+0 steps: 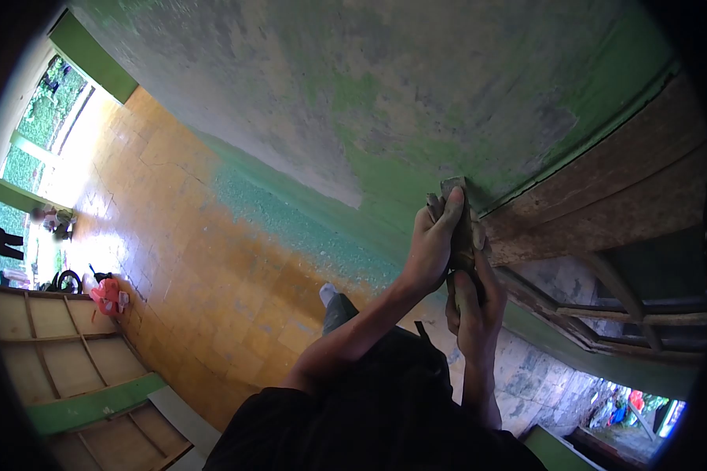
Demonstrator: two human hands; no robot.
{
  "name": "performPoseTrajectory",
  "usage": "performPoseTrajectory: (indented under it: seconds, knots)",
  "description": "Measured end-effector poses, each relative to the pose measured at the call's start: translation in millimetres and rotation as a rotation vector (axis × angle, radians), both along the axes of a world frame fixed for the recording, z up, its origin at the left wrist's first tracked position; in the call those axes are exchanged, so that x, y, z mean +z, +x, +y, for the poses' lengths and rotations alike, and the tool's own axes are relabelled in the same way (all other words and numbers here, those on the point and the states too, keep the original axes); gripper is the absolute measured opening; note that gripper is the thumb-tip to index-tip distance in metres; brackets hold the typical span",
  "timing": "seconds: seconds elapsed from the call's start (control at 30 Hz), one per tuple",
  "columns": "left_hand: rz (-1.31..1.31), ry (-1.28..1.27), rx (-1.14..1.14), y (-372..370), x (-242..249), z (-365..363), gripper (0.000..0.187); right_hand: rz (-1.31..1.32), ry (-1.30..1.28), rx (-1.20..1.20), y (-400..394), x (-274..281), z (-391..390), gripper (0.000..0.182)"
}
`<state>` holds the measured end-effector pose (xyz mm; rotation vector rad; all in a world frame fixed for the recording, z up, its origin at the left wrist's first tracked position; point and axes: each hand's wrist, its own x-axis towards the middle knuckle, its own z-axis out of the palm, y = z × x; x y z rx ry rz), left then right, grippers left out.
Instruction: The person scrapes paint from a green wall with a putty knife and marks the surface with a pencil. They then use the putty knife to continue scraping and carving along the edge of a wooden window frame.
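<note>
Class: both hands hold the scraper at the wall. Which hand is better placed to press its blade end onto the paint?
Left. The left hand lies along the scraper, fingers reaching its tip at the wall; the right hand holds the lower end.

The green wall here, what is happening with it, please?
A person holds a flat, dusty scraping tool with both hands and presses its end against the worn green painted wall, next to a brown wooden door frame. The left hand is flat along the tool; the right hand has its grip lower down. Pale flakes lie on the yellow tiled floor along the wall.
</note>
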<state>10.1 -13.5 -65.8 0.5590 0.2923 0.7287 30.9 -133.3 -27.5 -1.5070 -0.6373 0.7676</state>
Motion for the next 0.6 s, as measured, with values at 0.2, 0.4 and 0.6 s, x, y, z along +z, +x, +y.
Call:
performPoseTrajectory:
  seconds: [0.2, 0.4, 0.6]
  knots:
    - [0.046, 0.001, 0.024, -2, 6, 6, 0.040, 0.013, -0.059, 0.011, 7, -3, 0, 0.050]
    - [0.095, 0.085, -0.018, -14, 6, 13, 0.045, 0.122, 0.044, 0.081, 0, -18, -2, 0.050]
    - [0.354, 0.443, 0.069, -23, -5, 26, 0.043, 0.116, 0.212, 0.165, 8, -59, 21, 0.053]
